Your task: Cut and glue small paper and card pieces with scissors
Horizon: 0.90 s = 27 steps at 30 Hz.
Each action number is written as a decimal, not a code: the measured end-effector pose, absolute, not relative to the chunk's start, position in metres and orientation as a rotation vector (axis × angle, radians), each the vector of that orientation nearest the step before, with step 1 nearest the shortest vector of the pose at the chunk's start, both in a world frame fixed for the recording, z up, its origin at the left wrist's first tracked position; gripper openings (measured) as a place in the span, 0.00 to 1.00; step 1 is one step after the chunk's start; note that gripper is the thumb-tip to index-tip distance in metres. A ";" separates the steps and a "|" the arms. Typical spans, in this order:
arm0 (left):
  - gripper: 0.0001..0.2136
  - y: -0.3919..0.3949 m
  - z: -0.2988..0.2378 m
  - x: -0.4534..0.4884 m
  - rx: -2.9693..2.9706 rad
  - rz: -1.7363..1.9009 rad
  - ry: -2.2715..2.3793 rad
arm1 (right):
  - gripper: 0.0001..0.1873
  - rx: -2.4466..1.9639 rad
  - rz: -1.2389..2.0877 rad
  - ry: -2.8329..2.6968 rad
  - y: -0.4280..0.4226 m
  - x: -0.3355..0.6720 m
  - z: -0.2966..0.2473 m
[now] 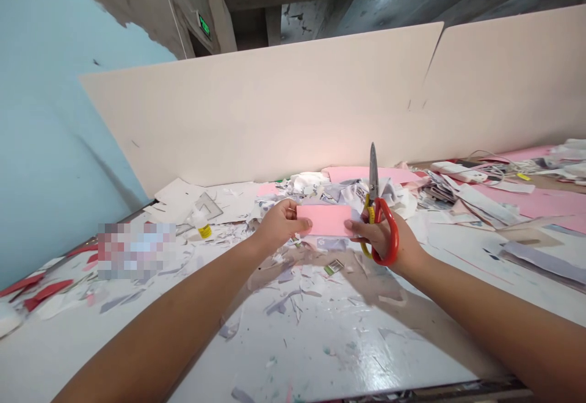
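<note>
A pink rectangle of paper (326,220) is held level above the table between both hands. My left hand (280,226) pinches its left end, thumb on top. My right hand (379,232) grips the right end with its thumb. Scissors (374,174) with red and yellow handles also hang in my right hand, blades pointing up and away and closed together. White paper shows just under and to the right of the pink piece. The fingers beneath the paper are hidden.
Paper scraps (293,299) litter the white table (320,354). Behind stand heaped white and pink offcuts, backed by a pale partition (274,110). A yellow-labelled item (204,231) and a set square (208,206) lie left. At right are a white power strip (459,171) and pink sheets (531,204).
</note>
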State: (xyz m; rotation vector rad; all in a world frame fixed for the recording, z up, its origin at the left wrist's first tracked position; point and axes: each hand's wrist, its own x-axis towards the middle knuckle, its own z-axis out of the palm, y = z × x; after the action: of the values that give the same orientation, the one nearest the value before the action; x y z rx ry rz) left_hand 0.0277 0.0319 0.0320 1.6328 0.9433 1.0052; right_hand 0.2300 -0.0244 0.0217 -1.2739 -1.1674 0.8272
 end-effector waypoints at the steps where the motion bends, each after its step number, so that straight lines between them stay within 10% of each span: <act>1: 0.14 0.032 0.032 0.028 1.617 1.009 0.937 | 0.17 -1.294 0.804 -1.186 -0.025 0.230 0.022; 27: 0.18 0.030 0.025 0.030 1.580 1.087 0.896 | 0.14 -1.499 0.609 -1.345 -0.026 0.230 0.023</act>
State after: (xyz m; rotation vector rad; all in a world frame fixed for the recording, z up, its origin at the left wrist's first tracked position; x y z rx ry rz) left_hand 0.0297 0.0300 0.0254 1.5799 0.8962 1.0873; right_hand 0.2298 -0.0263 0.0227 -1.4989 -1.3452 0.6091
